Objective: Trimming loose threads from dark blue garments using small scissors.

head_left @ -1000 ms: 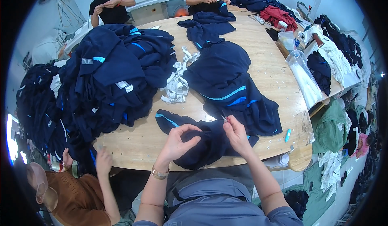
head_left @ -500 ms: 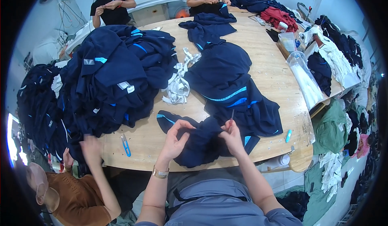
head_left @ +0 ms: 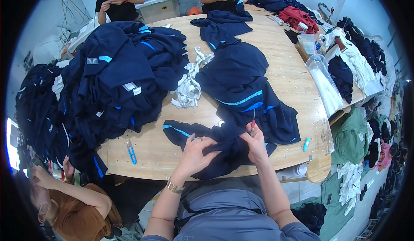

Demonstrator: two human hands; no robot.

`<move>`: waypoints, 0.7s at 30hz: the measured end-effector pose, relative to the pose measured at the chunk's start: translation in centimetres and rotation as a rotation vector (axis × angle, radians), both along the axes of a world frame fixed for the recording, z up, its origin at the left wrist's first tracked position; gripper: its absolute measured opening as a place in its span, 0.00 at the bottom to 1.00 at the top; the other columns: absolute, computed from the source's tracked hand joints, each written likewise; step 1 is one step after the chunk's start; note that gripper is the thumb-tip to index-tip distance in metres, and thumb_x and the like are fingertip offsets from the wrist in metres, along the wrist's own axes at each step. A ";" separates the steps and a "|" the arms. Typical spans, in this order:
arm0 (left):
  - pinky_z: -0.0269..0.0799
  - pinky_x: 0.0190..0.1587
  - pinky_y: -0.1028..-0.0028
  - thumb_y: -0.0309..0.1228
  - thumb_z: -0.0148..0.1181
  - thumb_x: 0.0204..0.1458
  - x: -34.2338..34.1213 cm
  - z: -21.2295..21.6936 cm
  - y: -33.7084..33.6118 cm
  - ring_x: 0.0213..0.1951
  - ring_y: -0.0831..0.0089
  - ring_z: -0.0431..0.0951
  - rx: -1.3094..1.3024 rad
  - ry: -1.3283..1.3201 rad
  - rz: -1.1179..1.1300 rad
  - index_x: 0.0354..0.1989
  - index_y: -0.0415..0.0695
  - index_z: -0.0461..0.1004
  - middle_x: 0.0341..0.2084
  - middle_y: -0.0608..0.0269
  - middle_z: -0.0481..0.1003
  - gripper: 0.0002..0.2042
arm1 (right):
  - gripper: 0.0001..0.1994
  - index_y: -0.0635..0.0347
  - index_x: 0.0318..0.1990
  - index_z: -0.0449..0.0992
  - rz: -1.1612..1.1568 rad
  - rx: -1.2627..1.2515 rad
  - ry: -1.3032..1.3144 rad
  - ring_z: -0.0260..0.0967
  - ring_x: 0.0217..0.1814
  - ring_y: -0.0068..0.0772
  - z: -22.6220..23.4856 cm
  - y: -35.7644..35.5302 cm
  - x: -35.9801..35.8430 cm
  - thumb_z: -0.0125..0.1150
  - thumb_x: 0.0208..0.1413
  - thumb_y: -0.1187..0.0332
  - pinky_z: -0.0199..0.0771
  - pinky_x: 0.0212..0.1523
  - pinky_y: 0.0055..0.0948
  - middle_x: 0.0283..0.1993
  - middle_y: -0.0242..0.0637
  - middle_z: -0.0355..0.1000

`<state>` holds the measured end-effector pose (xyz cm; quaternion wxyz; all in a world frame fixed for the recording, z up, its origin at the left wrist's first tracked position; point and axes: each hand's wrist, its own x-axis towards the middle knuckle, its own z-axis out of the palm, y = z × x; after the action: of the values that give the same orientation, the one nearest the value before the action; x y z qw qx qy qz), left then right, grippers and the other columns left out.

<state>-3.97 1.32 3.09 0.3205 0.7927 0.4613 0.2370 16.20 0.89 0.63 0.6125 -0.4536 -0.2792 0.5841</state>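
A navy garment (head_left: pixel 211 168) with a light blue stripe lies bunched at the table's near edge. My left hand (head_left: pixel 195 155) is closed on its fabric, thumb and fingers pinching a fold. My right hand (head_left: pixel 256 147) grips the same cloth and also holds a seam ripper (head_left: pixel 253 127) with a red handle, its thin metal tip pointing away from me. Beyond my hands, another navy garment (head_left: pixel 235 71) with blue trim is spread over the table.
A big heap of navy garments (head_left: pixel 125 77) covers the left side. White fabric strips (head_left: pixel 188 88) lie beside it. Blue thread snips (head_left: pixel 131 152) rest near left; a turquoise capped tool (head_left: pixel 306 144) lies right. A co-worker (head_left: pixel 82 206) sits close at left; two others stand across the table.
My right hand has tilted the seam ripper more upright and moved slightly right. My left hand has shifted over the cloth. The co-worker's hand at left has drawn back from the heap.
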 end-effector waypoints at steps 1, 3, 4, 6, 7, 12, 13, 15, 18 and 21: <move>0.49 0.60 0.55 0.33 0.62 0.44 -0.1 0.0 0.2 0.44 0.64 0.72 -0.001 -0.001 -0.003 0.37 0.45 0.75 0.35 0.60 0.75 0.11 | 0.15 0.53 0.32 0.59 -0.003 -0.001 -0.001 0.57 0.32 0.13 0.1 0.0 0.2 0.61 0.44 0.80 0.59 0.32 0.14 0.31 0.24 0.59; 0.51 0.59 0.57 0.30 0.60 0.45 -0.7 -0.1 0.7 0.44 0.65 0.73 0.106 -0.112 0.139 0.36 0.44 0.74 0.34 0.60 0.75 0.10 | 0.15 0.52 0.31 0.60 0.061 0.024 -0.009 0.58 0.32 0.12 0.6 0.1 1.1 0.63 0.44 0.78 0.59 0.32 0.14 0.30 0.22 0.59; 0.60 0.55 0.62 0.25 0.58 0.44 -1.4 0.8 1.2 0.41 0.63 0.74 0.062 -0.127 0.180 0.35 0.42 0.74 0.33 0.60 0.76 0.08 | 0.15 0.51 0.30 0.61 0.138 -0.039 0.005 0.59 0.30 0.11 0.9 0.0 2.3 0.65 0.44 0.76 0.61 0.32 0.14 0.27 0.21 0.60; 0.68 0.44 0.74 0.16 0.52 0.44 -2.8 0.8 1.9 0.37 0.70 0.76 -0.026 -0.421 0.274 0.34 0.39 0.71 0.33 0.59 0.77 0.09 | 0.11 0.51 0.28 0.64 0.137 -0.141 0.239 0.64 0.28 0.13 0.8 0.0 4.2 0.64 0.48 0.73 0.67 0.32 0.17 0.26 0.22 0.64; 0.69 0.40 0.77 0.14 0.50 0.43 -3.2 0.8 2.3 0.36 0.73 0.76 -0.070 -0.530 0.298 0.34 0.38 0.70 0.32 0.59 0.77 0.10 | 0.10 0.51 0.28 0.64 0.174 -0.135 0.426 0.66 0.27 0.15 0.6 0.2 4.7 0.63 0.49 0.72 0.69 0.31 0.18 0.26 0.22 0.65; 0.62 0.48 0.81 0.12 0.47 0.45 -2.8 -1.2 1.9 0.40 0.79 0.68 -0.361 -0.900 0.120 0.39 0.40 0.64 0.33 0.67 0.67 0.13 | 0.10 0.53 0.27 0.65 0.025 -0.273 0.425 0.66 0.26 0.18 -0.2 0.1 3.3 0.64 0.49 0.70 0.68 0.29 0.18 0.25 0.24 0.66; 0.62 0.48 0.81 0.12 0.47 0.45 -2.5 -1.2 1.8 0.40 0.79 0.68 -0.361 -0.899 0.119 0.39 0.40 0.64 0.33 0.67 0.67 0.13 | 0.10 0.53 0.27 0.65 0.025 -0.272 0.426 0.66 0.26 0.18 -1.4 0.4 3.4 0.64 0.49 0.70 0.68 0.29 0.18 0.25 0.24 0.66; 0.60 0.50 0.81 0.14 0.46 0.46 -1.7 -1.0 1.8 0.43 0.79 0.68 -0.584 -1.084 0.149 0.41 0.39 0.66 0.35 0.65 0.69 0.14 | 0.13 0.55 0.27 0.63 -0.015 -0.058 -0.298 0.62 0.24 0.17 -4.6 0.9 4.3 0.65 0.49 0.68 0.63 0.27 0.18 0.26 0.26 0.68; 0.61 0.50 0.81 0.15 0.45 0.46 -1.8 -1.0 1.9 0.46 0.78 0.68 -0.703 -1.069 0.149 0.44 0.37 0.68 0.40 0.63 0.70 0.15 | 0.15 0.59 0.27 0.61 -0.146 -0.005 -0.734 0.59 0.23 0.18 -3.4 1.1 3.3 0.65 0.49 0.66 0.61 0.26 0.20 0.25 0.29 0.68; 0.64 0.48 0.81 0.18 0.47 0.48 -2.2 -1.4 2.0 0.46 0.78 0.69 -0.704 -1.075 0.130 0.45 0.36 0.69 0.43 0.62 0.70 0.15 | 0.15 0.62 0.31 0.63 -0.181 0.243 -0.816 0.68 0.37 0.27 -0.9 0.8 1.7 0.66 0.46 0.69 0.64 0.37 0.24 0.28 0.33 0.66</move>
<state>-6.18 3.33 1.70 0.7328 0.3812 0.3338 0.4542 17.89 1.65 -0.28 0.5495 -0.5945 -0.5243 0.2641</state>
